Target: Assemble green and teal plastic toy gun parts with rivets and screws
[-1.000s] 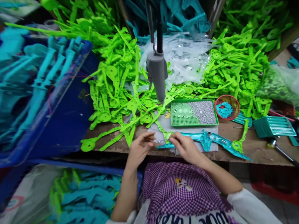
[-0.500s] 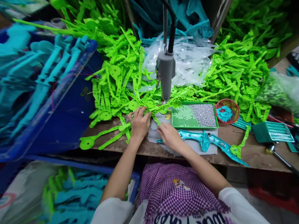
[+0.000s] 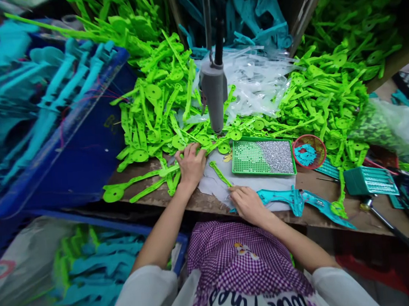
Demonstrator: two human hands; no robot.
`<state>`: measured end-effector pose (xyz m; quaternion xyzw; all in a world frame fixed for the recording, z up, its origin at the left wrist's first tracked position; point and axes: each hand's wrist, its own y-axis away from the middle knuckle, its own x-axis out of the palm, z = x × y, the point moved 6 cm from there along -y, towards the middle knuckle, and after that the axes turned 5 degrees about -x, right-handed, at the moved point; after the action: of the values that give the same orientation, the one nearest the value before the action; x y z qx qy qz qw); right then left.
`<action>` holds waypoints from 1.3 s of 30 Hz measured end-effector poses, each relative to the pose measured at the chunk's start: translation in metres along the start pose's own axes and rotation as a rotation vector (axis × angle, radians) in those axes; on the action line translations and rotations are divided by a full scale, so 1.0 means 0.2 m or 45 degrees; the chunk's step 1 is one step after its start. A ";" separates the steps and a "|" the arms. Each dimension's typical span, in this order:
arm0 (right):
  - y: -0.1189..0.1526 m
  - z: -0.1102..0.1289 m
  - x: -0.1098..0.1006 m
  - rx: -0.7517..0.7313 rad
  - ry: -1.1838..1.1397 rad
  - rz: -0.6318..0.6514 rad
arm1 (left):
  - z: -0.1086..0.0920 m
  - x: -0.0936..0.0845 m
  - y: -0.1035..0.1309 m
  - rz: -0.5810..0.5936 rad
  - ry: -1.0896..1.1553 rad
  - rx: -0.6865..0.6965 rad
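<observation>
My left hand (image 3: 192, 165) lies with bent fingers over the front edge of the left heap of green plastic parts (image 3: 152, 92); whether it grips one is hidden. My right hand (image 3: 247, 204) is closed, its fingertips at the lower end of a slim green part (image 3: 220, 173) above the white cloth (image 3: 210, 184). Just right of that hand, a long turquoise part (image 3: 279, 195) lies along the table's front edge. A grey electric screwdriver (image 3: 214, 94) hangs point down beyond my hands.
A green tray (image 3: 250, 171) of small metal pieces and a red basket (image 3: 324, 151) with turquoise pieces stand behind the cloth. A blue crate (image 3: 95, 132) borders the left side; a green box (image 3: 357, 182) is at right.
My right hand has moved right and toward me, and the slim green part now shows more fully. The turquoise part has shifted right. The hanging screwdriver appears farther left.
</observation>
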<state>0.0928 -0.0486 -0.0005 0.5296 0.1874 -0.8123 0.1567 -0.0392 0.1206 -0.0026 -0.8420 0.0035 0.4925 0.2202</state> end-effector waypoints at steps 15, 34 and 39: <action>0.08 -0.35 -0.43 0.706 -1.054 -0.871 | -0.43 -0.05 0.53 0.316 0.406 0.325; 0.25 -0.36 -0.16 0.829 -0.624 -0.044 | -0.52 0.08 0.45 0.673 0.347 0.507; 0.22 -0.38 -0.15 0.861 -0.592 0.019 | -0.52 0.10 0.39 0.813 0.330 0.555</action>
<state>0.1842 -0.0500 -0.0074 0.3550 -0.1343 -0.9250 0.0179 0.0398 0.0150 -0.0041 -0.7873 0.3969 0.4135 0.2273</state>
